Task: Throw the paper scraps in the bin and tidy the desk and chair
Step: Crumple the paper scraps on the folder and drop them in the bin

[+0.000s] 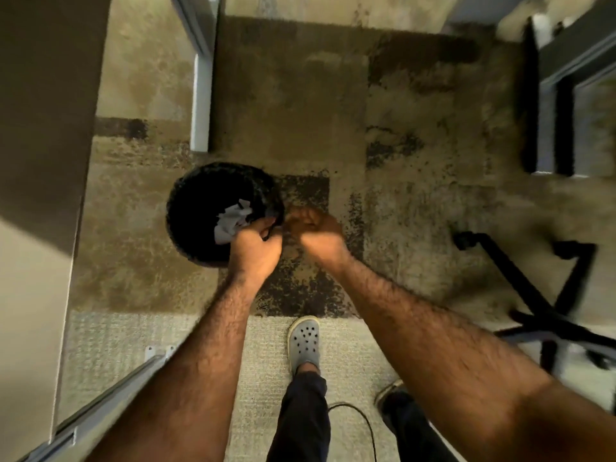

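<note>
Patchy carpet [300, 105] covers the floor under us, and the black bin [200, 208] stands on it beside a desk leg [201, 98]. White paper scraps [230, 220] lie inside the bin already. Our left hand [255, 248] is over the rim, its fingers curled; we cannot tell if it holds paper. Our right hand [316, 233] is closed like a fist just beside the bin, blurred. To do this well, we should open each hand above the mouth, so nothing falls outside. A chair base [540, 308] waits on the right, near a cable [363, 425] by our shoe [304, 341]

No readable text, labels or numbers anywhere.
</note>
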The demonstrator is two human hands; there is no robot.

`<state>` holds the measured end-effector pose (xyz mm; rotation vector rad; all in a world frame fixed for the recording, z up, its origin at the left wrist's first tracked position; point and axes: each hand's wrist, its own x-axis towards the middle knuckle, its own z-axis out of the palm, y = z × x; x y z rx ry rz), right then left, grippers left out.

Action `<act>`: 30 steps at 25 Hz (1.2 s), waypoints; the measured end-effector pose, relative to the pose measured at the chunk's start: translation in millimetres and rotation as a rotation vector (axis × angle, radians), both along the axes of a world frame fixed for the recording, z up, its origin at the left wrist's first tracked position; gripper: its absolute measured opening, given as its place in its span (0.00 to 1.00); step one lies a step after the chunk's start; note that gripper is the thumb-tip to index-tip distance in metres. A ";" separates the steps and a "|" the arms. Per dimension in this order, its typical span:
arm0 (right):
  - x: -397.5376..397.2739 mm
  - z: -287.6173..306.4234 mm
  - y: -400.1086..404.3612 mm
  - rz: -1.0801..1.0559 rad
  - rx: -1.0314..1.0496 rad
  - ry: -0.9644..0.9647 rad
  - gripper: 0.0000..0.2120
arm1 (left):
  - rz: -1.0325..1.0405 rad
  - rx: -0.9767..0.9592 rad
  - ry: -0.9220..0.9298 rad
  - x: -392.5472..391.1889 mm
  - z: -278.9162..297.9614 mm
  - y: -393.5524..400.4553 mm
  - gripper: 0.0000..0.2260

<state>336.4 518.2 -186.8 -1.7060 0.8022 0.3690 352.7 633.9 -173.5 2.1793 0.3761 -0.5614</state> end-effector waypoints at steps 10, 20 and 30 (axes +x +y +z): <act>-115.1 185.0 -151.1 -0.192 -0.190 -0.062 0.12 | -0.407 -0.090 -0.099 -57.6 182.0 -184.5 0.13; -274.6 277.8 -316.9 -0.657 -0.292 -0.067 0.17 | -0.881 -0.143 -0.127 -174.5 268.2 -366.7 0.17; -412.5 271.5 -472.4 -0.918 -0.334 0.134 0.34 | -1.605 0.117 -0.182 -273.8 249.1 -527.5 0.42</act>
